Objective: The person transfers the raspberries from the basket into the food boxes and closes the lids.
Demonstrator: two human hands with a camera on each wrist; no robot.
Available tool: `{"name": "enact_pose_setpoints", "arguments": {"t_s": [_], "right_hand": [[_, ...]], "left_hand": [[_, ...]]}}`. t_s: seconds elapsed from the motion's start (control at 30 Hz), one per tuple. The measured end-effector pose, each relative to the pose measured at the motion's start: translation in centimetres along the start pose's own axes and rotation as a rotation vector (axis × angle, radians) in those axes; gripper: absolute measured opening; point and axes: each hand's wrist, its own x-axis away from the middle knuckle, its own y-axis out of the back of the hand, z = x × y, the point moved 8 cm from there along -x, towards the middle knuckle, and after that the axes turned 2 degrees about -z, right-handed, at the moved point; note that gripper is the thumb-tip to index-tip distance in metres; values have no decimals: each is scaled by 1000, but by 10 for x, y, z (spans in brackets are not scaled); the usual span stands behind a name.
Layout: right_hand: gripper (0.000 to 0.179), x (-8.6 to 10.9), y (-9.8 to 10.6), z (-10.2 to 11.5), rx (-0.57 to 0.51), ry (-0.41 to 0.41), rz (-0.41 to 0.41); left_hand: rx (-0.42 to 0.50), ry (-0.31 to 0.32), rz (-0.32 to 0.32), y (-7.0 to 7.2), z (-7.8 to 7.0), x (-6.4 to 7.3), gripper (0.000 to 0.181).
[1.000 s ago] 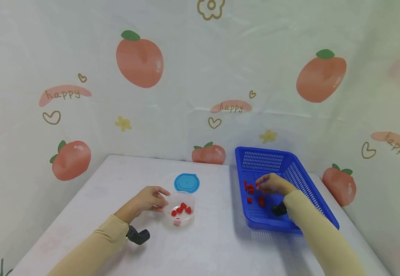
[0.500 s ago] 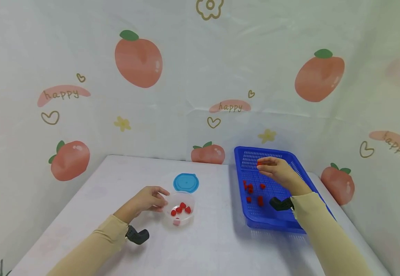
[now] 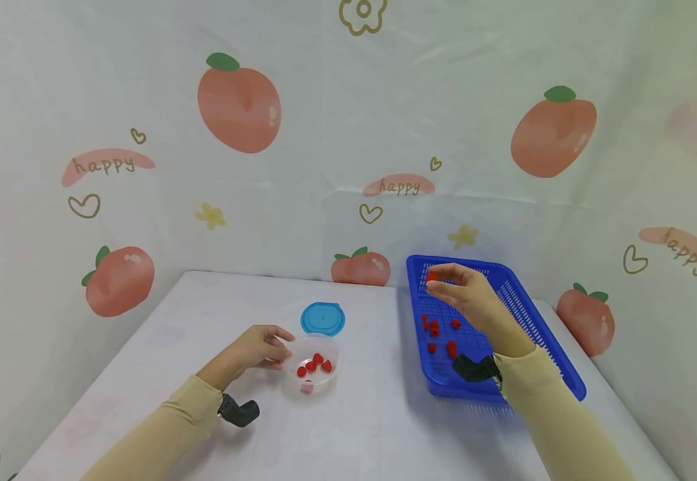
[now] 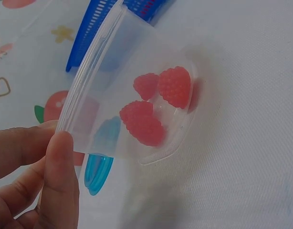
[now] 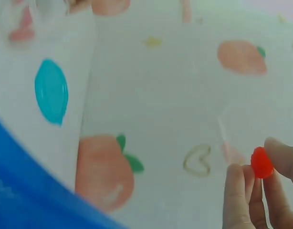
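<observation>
My left hand [image 3: 258,349] pinches the rim of a clear plastic tub [image 3: 331,377] that stands on the table. Several raspberries [image 4: 174,87] lie on the tub's bottom, seen through its wall in the left wrist view. Over the blue basket [image 3: 425,374], my right hand [image 3: 474,300] is raised and pinches one raspberry [image 5: 262,163] between thumb and fingertips. More small red raspberries [image 3: 452,349] are scattered on the basket's floor, mostly along its left side.
A round blue lid [image 3: 323,318] lies flat on the white table [image 3: 360,427] just behind the tub. Behind the table hangs a white cloth backdrop [image 3: 300,133] printed with fruit. The basket has raised slotted walls.
My right hand has risen from the basket's floor with a raspberry, then shifted left toward the basket's left wall. The left hand and the tub have stayed in place.
</observation>
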Motion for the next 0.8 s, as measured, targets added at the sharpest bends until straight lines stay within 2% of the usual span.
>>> {"name": "enact_pose_setpoints", "arguments": {"t_s": [0.2, 0.5, 0.8], "right_hand": [[18, 8, -33, 1, -49, 16, 10], [32, 17, -85, -13, -13, 13, 32], [34, 19, -127, -49, 39, -7, 91]], "left_hand": [[1, -1, 0, 0, 1, -1, 33], [7, -5, 3, 0, 1, -1, 33], [1, 4, -7, 0, 1, 0, 33]]}}
